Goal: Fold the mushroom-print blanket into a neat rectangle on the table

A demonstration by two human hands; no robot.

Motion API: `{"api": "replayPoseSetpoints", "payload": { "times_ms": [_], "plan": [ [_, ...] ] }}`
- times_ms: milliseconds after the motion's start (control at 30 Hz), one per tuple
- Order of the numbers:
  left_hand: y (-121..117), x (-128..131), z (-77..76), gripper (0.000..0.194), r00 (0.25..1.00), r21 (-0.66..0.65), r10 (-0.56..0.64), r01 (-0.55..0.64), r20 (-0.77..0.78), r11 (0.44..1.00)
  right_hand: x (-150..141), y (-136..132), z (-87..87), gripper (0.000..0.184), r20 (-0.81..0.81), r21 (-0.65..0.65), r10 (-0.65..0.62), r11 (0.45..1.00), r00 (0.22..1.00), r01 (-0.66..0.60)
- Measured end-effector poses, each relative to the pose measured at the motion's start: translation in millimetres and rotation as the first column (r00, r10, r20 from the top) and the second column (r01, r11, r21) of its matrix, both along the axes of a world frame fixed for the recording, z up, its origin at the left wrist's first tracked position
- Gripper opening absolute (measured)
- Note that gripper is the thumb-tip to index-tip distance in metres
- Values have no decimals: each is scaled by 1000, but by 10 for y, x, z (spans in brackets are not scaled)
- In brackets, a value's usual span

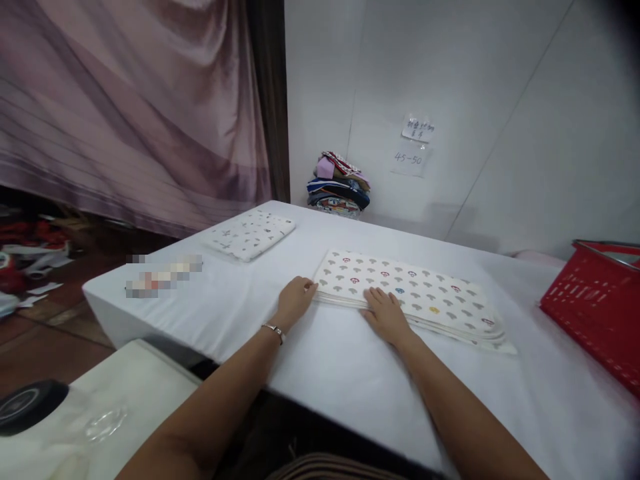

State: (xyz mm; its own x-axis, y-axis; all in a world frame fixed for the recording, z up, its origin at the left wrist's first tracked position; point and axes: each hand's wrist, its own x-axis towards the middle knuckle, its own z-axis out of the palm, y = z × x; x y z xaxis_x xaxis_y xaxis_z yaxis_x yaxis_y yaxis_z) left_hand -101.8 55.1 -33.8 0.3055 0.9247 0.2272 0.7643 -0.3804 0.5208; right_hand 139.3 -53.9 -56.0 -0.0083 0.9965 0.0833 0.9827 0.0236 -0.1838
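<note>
Seeing the printed cloth (427, 300) lying folded in several layers on the white tabletop (230, 300), stretching from the middle toward the right end, between the front and far edges. Resting the right hand (387, 317) flat across its near long side, with fingers spread over the top layer; touching its near left corner with the curled left hand (296, 301). Holding the two hands apart, with a stretch of cloth between; not being able to tell between pinching and merely touching on the left.

Risking a slanted fold: by pressing with the right palm and sliding, likely dragging the top layer off those beneath. Risking a half-caught corner too, by gripping only some layers at the left and leaving the rest behind. Watching the far right end most of all, with lower layers fanning out past the top one; for lack of any hand there, possibly spreading further or creasing under. Possibly bumping the red basket (595, 300) by the tabletop's right edge by swinging the cloth wide that way.
</note>
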Motion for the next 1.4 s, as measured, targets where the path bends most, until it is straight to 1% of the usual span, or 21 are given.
{"api": "replayPoseSetpoints", "payload": {
  "times_ms": [33,100,167,267,400,467,567,700,867,933,1000,1100,1167,1233,1267,1300,1333,1400],
  "plan": [
    [-26,-21,42,32,999,-67,52,-52,0,996,-22,0,-9,56,9,2,-3,1000,1000,3],
    [-75,-5,121,38,993,-185,118,-119,-15,976,-41,-3,-28,55,22,16,-3,1000,1000,3],
    [-98,53,177,42,989,-243,142,-146,-33,959,-39,-10,-39,54,29,36,2,999,1000,-3],
    [-75,130,194,43,987,-253,137,-153,-79,955,-30,-26,-41,53,40,59,7,998,999,-9],
    [5,164,130,38,980,-236,154,-181,-126,955,-30,-42,-68,51,42,90,16,996,999,-19],
    [50,169,107,41,977,-242,160,-191,-143,951,-28,-42,-100,50,41,122,26,992,999,-31],
    [125,178,117,40,974,-290,115,-169,-194,942,-24,-38,-141,48,40,156,63,985,997,-68],
    [229,184,162,30,976,-316,37,-106,-215,943,-40,-48,-120,48,22,137,111,984,994,-113],
    [307,140,164,26,971,-294,8,-80,-237,953,-84,-75,-52,48,1,114,110,987,994,-109],
    [328,128,167,29,971,-267,19,-85,-240,960,-96,-79,-39,48,-10,113,104,988,995,-102],
    [352,155,188,36,973,-211,31,-81,-230,974,-102,-78,-35,48,-22,112,102,989,995,-99],
    [410,322,235,45,979,-120,23,-48,-205,992,-97,-68,-52,49,-27,114,98,989,995,-94],
    [484,512,239,49,981,-36,-32,25,-193,999,-85,-55,-82,49,-22,120,93,989,995,-90],
    [600,720,187,53,970,91,-126,147,-207,985,-67,-41,-123,49,-14,128,91,988,996,-89],
    [673,811,135,55,958,145,-174,210,-227,967,-58,-35,-145,49,-10,131,93,987,996,-91],
    [754,887,66,57,944,169,-210,258,-254,951,-48,-30,-166,50,-6,134,95,987,995,-94],
    [839,945,-16,58,931,160,-234,285,-280,945,-40,-26,-185,50,-2,139,98,986,995,-97],
    [1002,1004,-202,61,915,78,-251,289,-317,954,-27,-21,-219,49,2,148,102,984,995,-101]
  ]
}}
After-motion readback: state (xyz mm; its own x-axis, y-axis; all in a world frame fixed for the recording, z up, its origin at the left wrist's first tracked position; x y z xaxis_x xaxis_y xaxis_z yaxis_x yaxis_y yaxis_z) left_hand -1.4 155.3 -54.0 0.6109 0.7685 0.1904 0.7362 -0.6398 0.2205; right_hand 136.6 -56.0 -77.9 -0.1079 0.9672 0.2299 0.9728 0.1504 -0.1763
